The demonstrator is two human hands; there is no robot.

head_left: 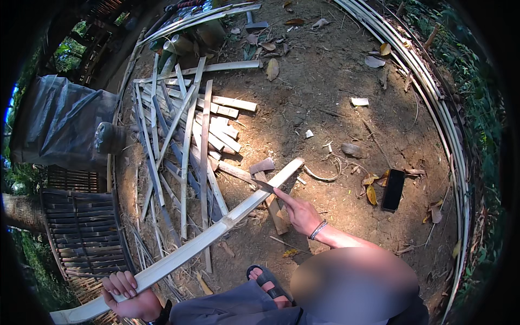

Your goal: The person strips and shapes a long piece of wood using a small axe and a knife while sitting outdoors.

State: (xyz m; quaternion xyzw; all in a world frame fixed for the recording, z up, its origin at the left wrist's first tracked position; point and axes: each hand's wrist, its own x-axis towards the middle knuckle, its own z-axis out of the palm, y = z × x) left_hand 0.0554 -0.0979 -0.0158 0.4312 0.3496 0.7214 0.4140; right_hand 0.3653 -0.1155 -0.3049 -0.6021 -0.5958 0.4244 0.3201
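Observation:
A long, pale split bamboo strip [216,230] runs slantwise from the lower left to the middle of the head view. My left hand [130,298] is closed around its near end, fingers wrapped over the top. Close to the far end, my right hand [304,215] grips a knife, forefinger stretched forward; its handle is hidden in the fist. The dark knife blade [262,185] lies across the strip, seemingly touching it. Beneath the strip's far part is a wooden piece [275,212] on the ground, with a short brownish block [262,166] beside it.
Left of centre lies a loose pile of bamboo strips [187,135]. A black phone [393,190] rests on the soil at right, among dry leaves. Long thin poles [433,103] curve along the right edge. A hammer-like tool [255,24] lies at the back; my sandalled foot [270,286] is below.

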